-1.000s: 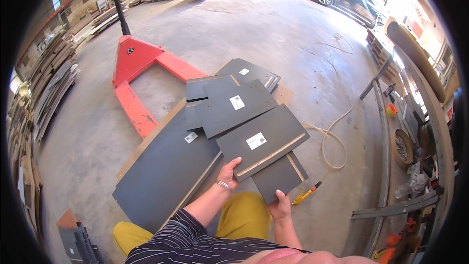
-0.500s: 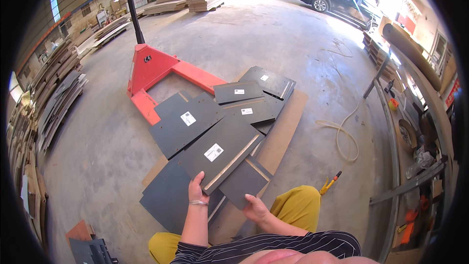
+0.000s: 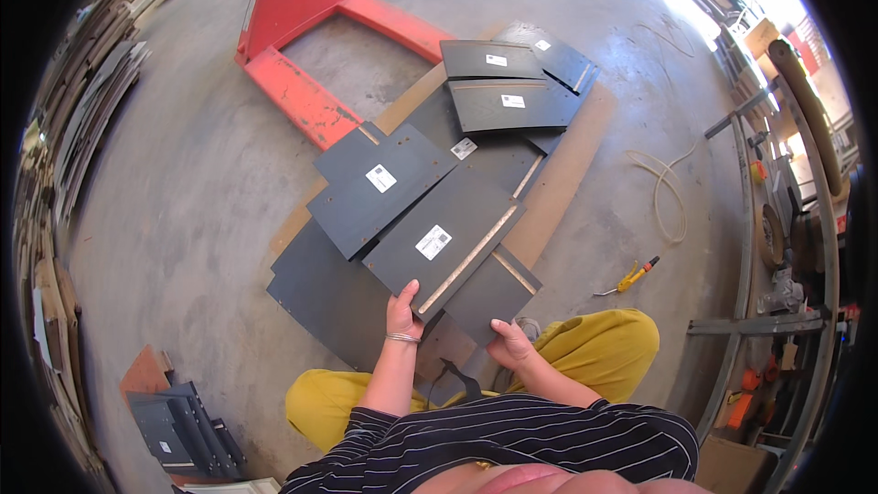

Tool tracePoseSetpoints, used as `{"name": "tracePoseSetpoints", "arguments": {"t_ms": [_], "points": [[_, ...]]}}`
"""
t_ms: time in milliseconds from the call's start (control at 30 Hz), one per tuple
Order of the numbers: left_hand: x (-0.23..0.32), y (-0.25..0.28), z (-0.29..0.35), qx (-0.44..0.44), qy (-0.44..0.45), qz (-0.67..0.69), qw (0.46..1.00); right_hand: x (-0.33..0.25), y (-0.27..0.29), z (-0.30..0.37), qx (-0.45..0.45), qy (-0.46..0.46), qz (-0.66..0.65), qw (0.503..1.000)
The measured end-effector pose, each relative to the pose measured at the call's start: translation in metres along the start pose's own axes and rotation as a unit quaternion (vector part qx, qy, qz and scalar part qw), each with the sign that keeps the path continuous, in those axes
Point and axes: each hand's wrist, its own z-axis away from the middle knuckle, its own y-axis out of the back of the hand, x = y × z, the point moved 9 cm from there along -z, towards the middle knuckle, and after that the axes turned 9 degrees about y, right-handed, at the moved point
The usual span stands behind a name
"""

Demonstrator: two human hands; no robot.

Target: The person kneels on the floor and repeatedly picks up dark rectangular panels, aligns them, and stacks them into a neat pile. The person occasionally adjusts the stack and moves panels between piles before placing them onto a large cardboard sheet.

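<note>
**Two-handed grip on dark panels over a floor stack**

Person crouches over a spread of dark grey panels on a brown board (image 3: 558, 192) lying on the concrete floor (image 3: 183, 220). Left hand (image 3: 402, 316) is closed on the near edge of a labelled dark panel (image 3: 444, 242), thumb on top, fingers beneath. This panel lies tilted across the pile, its pale edge strip facing right. Right hand (image 3: 510, 343) grips the near corner of a smaller dark panel (image 3: 494, 293) just beside and partly under the first.

Judgement: the panels overlap, so each should be lifted clear rather than dragged, to spare faces and edge strips. Best keep both grips near the corners, with the fingers kept out from between the sheets.

A red pallet truck (image 3: 311, 46) stands at the far left of the pile; a yellow-handled tool (image 3: 631, 276) lies to the right, well apart.
</note>
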Motion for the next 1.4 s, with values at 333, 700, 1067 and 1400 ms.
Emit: {"name": "tracePoseSetpoints", "arguments": {"t_ms": [333,700,1067,1400], "points": [[0.004,0.016,-0.009,0.085,0.035,-0.245,0.965,0.02,0.031,-0.01,0.035,-0.061,0.024,0.997],[0.007,0.052,-0.035,0.169,-0.009,-0.389,0.905,-0.013,0.078,-0.002,0.265,-0.044,0.266,0.926],[0.043,-0.016,0.035,0.09,-0.063,-0.195,0.975,-0.213,-0.103,-0.148,-0.077,0.338,0.746,0.568],[0.121,0.011,0.004,0.165,-0.132,-0.114,0.971,-0.172,-0.098,-0.19,-0.027,0.198,0.691,0.694]]}}
